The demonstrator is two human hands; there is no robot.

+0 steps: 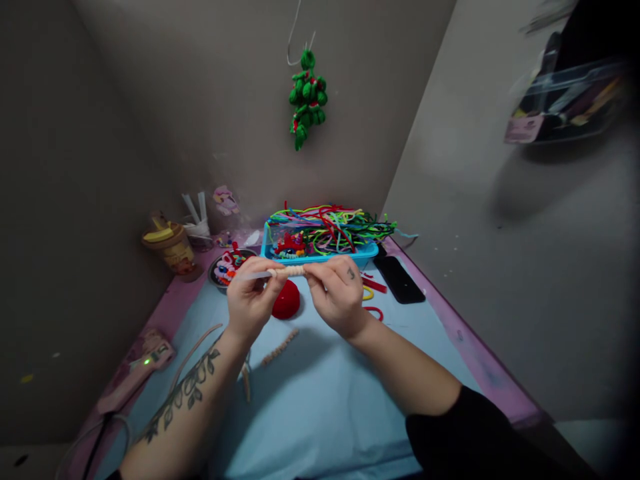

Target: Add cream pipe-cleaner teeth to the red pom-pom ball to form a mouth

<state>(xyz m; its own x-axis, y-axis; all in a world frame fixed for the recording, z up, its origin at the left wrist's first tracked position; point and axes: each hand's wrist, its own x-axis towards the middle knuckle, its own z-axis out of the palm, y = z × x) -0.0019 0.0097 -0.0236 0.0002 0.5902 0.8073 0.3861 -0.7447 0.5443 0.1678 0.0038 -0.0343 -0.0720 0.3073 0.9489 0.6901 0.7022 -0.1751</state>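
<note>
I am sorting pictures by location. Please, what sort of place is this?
Probably a small craft corner; home or workshop, I cannot tell. A blue tray heaped with colourful pipe cleaners, a green ornament hanging above it and a blue-covered table suggest this.

You are facing a pink table (477,360) that is carrying a light blue sheet (320,413) at lower center. A blue tray (369,253) and a red rounded object (287,302) are resting near center; a bowl (214,279) is standing left of center. A beige coil (281,348) is lying at lower center, a black phone (399,280) right of center, and a pink device (157,351) at lower left.
</note>
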